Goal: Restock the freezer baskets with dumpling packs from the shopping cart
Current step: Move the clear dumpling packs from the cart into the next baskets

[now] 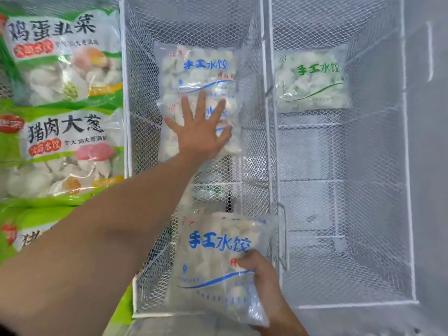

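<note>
From the head camera, the left hand [200,128] lies flat with fingers spread straight, pressing on a blue-print dumpling pack [169,141] low in the middle basket [265,112]. Just beyond its fingertips a second blue-print pack [196,66] lies further back in the same basket, its near edge tucked close to the pressed one. The right hand [260,275] curls its fingers round the right edge of a third blue-print pack, the held pack [213,258], which hangs over the basket's near end, below the left forearm.

The risks, as a judgement: the held pack is gripped by one side only, so its loose, slippery film could sag or slide out of the fingers. Its left corner sits close to the wire mesh and could snag there on the way down. The left forearm crosses above the open floor where the held pack would land, so the two arms could get in each other's way.

Room looks generous. Between the pressing palm and the held pack the basket floor is bare. To the right of the grip, past the wire divider, the right basket [409,214] holds a single green-print pack [312,81] at its far end. To the left of the pressing hand, large green bags [63,103] fill the neighbouring compartment.
</note>
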